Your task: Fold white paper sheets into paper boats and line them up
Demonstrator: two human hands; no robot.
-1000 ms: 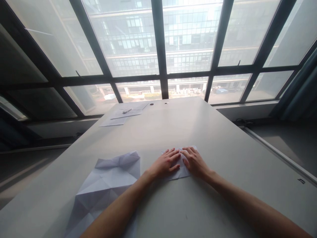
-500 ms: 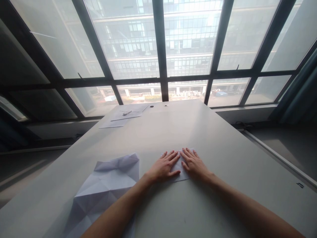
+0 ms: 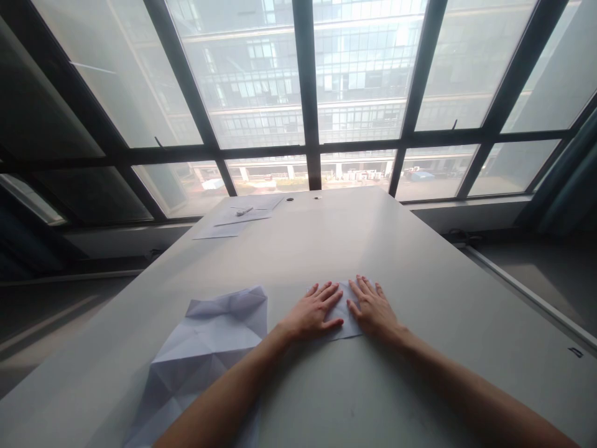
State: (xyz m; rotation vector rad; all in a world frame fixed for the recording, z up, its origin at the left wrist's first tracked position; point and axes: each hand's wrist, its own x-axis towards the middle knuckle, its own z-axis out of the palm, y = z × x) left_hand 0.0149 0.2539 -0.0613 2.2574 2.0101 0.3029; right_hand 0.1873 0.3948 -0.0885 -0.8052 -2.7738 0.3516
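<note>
A small folded sheet of white paper lies on the table in front of me, partly covered by both hands. My left hand rests flat on its left side with the fingers spread. On the right side my right hand lies flat too, fingers stretched out and thumb apart. A strip of the paper shows between the two hands. Left of it sits a larger creased sheet of paper, its folds standing up from the table; my left forearm hides part of it.
The white table runs away toward tall windows. At its far left lie several flat sheets of paper, with a small object on top that I cannot make out. A dark cable hole is at the far edge.
My right hand has slid slightly to the right, widening the gap between the hands. The left hand stays flat on the paper. The whole view has shifted a little.
</note>
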